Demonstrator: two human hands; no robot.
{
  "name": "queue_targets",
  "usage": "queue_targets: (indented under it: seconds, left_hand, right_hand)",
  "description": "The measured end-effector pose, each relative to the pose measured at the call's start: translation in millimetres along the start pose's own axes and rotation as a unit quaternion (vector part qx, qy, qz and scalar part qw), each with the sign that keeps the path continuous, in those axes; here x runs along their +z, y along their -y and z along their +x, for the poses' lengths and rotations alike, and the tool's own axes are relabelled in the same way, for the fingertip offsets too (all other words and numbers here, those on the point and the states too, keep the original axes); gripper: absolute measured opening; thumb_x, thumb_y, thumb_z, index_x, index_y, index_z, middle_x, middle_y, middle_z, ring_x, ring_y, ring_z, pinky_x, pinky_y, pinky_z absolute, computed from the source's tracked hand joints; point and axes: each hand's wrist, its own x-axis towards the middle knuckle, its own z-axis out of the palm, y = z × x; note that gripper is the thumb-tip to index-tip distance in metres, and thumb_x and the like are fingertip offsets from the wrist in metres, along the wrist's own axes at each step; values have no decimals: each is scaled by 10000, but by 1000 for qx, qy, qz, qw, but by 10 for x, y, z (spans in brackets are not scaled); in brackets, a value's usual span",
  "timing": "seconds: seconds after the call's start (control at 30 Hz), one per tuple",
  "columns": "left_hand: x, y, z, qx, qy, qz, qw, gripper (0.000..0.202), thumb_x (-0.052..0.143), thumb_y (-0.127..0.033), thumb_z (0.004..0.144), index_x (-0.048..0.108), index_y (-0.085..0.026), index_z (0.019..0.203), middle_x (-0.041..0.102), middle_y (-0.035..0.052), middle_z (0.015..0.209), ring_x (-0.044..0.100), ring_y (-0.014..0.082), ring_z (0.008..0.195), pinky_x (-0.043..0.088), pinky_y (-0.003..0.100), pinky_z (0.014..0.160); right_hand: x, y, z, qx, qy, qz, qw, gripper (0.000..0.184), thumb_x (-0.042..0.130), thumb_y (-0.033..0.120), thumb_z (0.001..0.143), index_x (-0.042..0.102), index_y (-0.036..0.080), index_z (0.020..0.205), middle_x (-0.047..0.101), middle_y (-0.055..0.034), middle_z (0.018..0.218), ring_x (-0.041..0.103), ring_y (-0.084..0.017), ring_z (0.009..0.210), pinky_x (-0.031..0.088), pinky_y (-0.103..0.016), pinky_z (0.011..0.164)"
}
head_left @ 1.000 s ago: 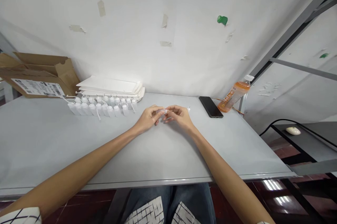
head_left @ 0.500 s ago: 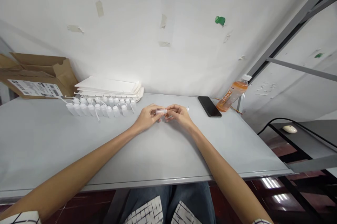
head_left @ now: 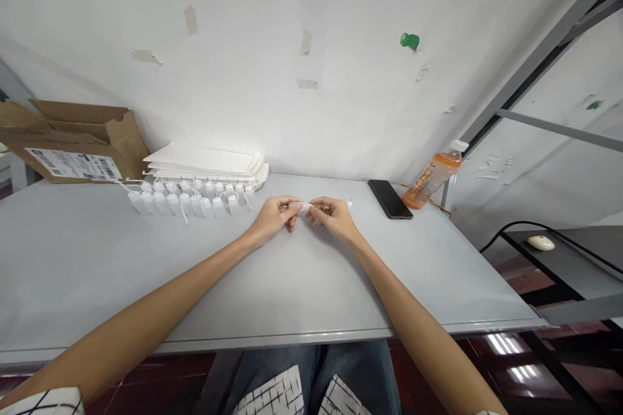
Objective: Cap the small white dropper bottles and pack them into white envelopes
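A small, pale plastic bottle (head_left: 305, 206) is held level between my hands, just above the table. My left hand (head_left: 273, 219) pinches one end between thumb and fingers, covering much of it. Around the other end, the fingertips of my right hand (head_left: 335, 215) are closed. A small white tip (head_left: 349, 203) shows just beyond the right hand; what it belongs to is hidden. To the left, several small white squeeze bottles (head_left: 174, 204) stand in rows on the grey table (head_left: 311, 285), some with thin white nozzles or strips sticking out.
Behind the bottles lies a stack of white sheets (head_left: 204, 158), with an open cardboard box (head_left: 87, 142) farther left. On the right are a black phone (head_left: 389, 199) and a leaning bottle of orange drink (head_left: 433, 178). A white mouse (head_left: 541, 243) rests on a separate dark surface.
My left fingers have moved further over the small bottle, so less of it shows. Both hands stay close together in nearly the same place. The view has shifted slightly.
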Motion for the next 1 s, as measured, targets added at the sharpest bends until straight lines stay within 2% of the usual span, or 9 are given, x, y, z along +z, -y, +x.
queue_targets:
  seconds: [0.13, 0.27, 0.43, 0.67, 1.0]
  left_hand:
    - [-25, 31, 30, -8, 24, -25, 999, 417, 779, -465, 737, 718, -103, 936, 544, -20, 576, 501, 102, 480, 464, 267, 483]
    - [-43, 47, 42, -18, 45, -18, 999, 428, 773, -466, 756, 716, -100, 969, 534, -23, 534, 493, 105, 487, 457, 262, 497]
    - [-25, 35, 42, -21, 34, -17, 999, 427, 789, -470, 739, 711, -100, 939, 558, -8, 574, 488, 98, 491, 454, 253, 470]
    - [-26, 44, 48, -13, 30, 0, 999, 457, 797, -504, 717, 737, -98, 918, 615, 27, 654, 525, 105, 535, 477, 247, 464]
    - [-78, 109, 69, 5, 54, 22, 998, 511, 820, -510, 685, 759, -102, 988, 655, 39, 693, 563, 116, 572, 491, 245, 493]
  right_hand:
    - [-18, -1, 1, -11, 11, -28, 999, 315, 702, 456, 777, 715, 145, 829, 729, -76, 732, 650, -158, 608, 510, -277, 582]
    - [-20, 8, -2, 7, 28, -12, 1000, 310, 700, 441, 770, 709, 139, 840, 724, -68, 737, 639, -141, 556, 480, -251, 527]
    - [5, -14, 2, 30, 35, 19, 999, 331, 679, 458, 795, 691, 138, 881, 715, -62, 744, 648, -136, 534, 450, -229, 484]
    - [-9, -18, 0, 30, 39, 15, 999, 329, 679, 467, 806, 667, 140, 842, 721, -77, 779, 653, -130, 549, 468, -237, 508]
    - [-14, -24, 2, 45, 38, 34, 998, 233, 698, 376, 772, 601, 165, 775, 702, -50, 721, 653, -138, 553, 437, -231, 493]
